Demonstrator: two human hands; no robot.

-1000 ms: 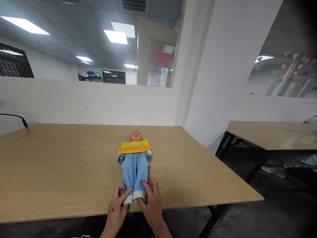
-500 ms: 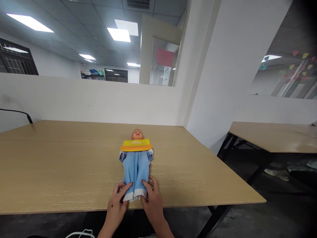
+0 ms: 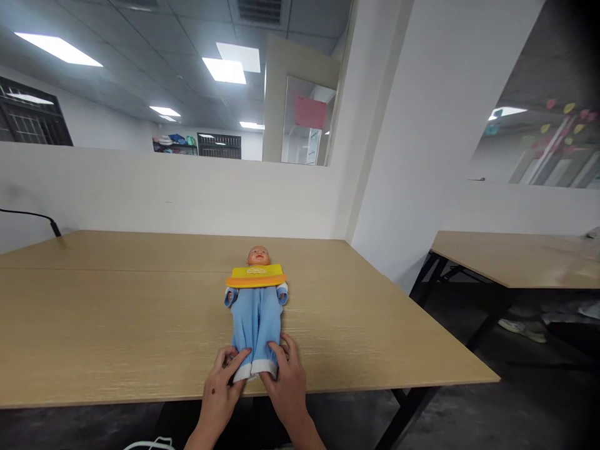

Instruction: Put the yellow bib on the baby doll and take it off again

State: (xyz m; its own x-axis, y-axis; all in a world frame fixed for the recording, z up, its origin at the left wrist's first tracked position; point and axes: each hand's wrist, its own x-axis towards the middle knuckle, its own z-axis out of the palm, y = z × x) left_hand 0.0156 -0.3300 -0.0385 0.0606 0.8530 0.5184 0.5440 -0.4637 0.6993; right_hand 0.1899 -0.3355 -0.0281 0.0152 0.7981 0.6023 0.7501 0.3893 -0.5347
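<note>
A baby doll [image 3: 258,255] lies on its back on the table, head toward the wall and feet toward me. It wears blue clothing [image 3: 257,312] with white cuffs, and a yellow bib [image 3: 256,272] with an orange lower rim covers its chest. At the near end, my left hand [image 3: 222,382] is closed around the left trouser leg, forefinger on top and thumb by the white cuff. My right hand [image 3: 287,378] grips the other leg the same way, thumb at its cuff. The doll's feet are hidden inside the trouser ends.
The wooden table [image 3: 117,331] has its front edge just under my hands and meets a white wall [image 3: 210,200] at the back. A black cable [image 3: 51,222] hangs at the far left. Another table [image 3: 510,256] stands to the right across a gap.
My right thumb has shifted slightly inward along the cuff. Both hands stay at the trouser ends, and the doll lies as before. The camera view has tilted a little.
</note>
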